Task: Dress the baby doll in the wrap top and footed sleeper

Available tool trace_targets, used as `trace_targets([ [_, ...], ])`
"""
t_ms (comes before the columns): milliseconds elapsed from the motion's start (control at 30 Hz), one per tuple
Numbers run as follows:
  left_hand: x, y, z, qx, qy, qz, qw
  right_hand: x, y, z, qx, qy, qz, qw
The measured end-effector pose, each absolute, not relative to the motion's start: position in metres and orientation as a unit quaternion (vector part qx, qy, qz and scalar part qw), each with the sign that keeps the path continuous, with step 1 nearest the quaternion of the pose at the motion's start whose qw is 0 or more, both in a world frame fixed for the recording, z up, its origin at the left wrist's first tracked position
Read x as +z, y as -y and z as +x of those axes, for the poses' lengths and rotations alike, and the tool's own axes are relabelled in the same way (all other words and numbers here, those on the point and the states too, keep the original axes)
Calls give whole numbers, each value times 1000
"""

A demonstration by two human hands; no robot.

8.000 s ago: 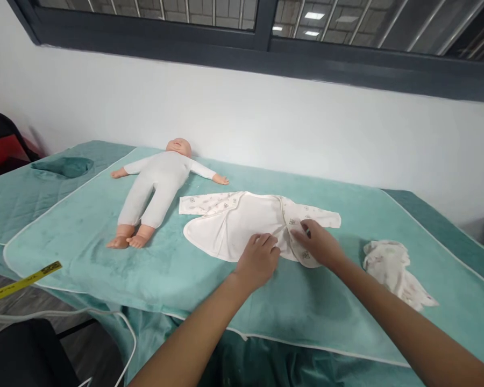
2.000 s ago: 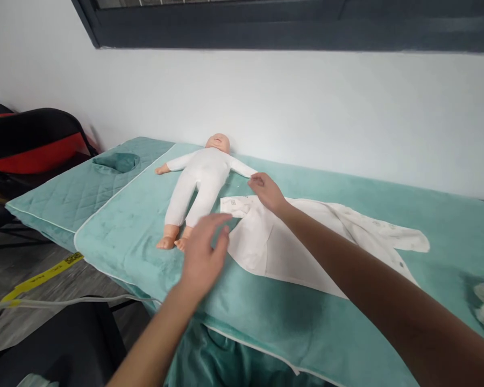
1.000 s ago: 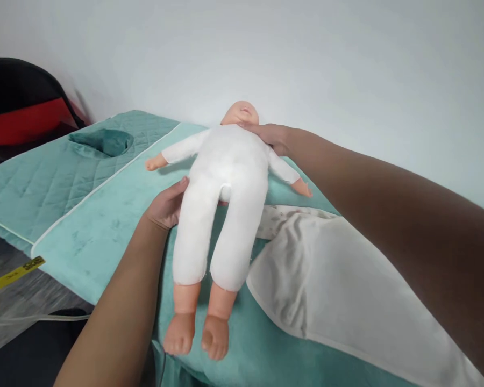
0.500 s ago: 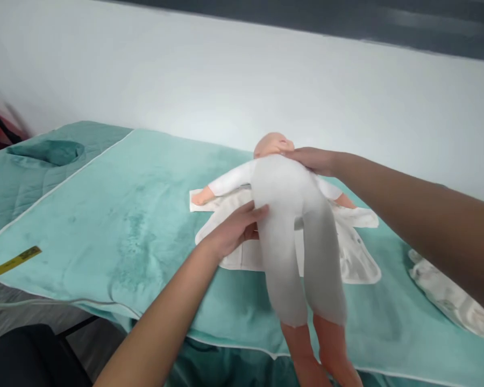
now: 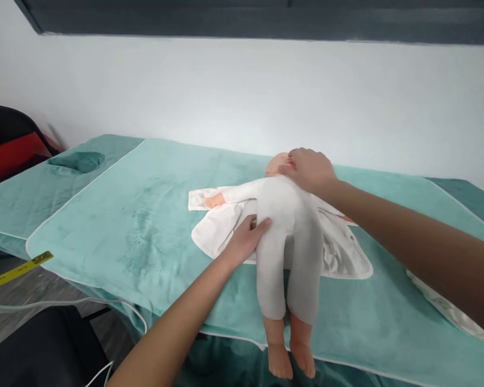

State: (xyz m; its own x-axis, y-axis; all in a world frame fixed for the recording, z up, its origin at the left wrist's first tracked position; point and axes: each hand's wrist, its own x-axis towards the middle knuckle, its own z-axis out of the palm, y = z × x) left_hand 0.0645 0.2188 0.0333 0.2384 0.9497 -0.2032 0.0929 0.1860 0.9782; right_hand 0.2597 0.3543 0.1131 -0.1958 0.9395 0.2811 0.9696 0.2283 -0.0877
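Observation:
A baby doll (image 5: 287,226) in a white body suit lies on its back on an opened white baby garment (image 5: 221,231), spread on a teal towel (image 5: 125,226). The doll's feet reach past the towel's front edge. My right hand (image 5: 310,169) cups the doll's head and neck from above, fingers curled round it. My left hand (image 5: 244,239) is tucked under the doll's left hip, thumb against its side. One doll arm lies along the garment's left sleeve (image 5: 201,199).
A second crumpled white garment (image 5: 447,307) lies at the right of the towel. A quilted teal pad with a dark green pouch (image 5: 77,160) is at the left. A black and red chair (image 5: 8,148) stands far left; a yellow tape (image 5: 16,271) and white cable (image 5: 64,306) are below.
Both hands picked the doll up from the left of the towel, carried it right and set it on the opened garment. In the last half second it sank lower and my right hand moved onto its head.

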Motion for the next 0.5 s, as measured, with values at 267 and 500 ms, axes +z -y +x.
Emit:
trace_targets([
  [267, 11, -225, 23, 319, -540, 767, 132, 77, -352, 157, 44, 899, -435, 24],
  [500, -6, -224, 11, 237, -525, 815, 60, 68, -361, 154, 78, 889, -449, 41],
])
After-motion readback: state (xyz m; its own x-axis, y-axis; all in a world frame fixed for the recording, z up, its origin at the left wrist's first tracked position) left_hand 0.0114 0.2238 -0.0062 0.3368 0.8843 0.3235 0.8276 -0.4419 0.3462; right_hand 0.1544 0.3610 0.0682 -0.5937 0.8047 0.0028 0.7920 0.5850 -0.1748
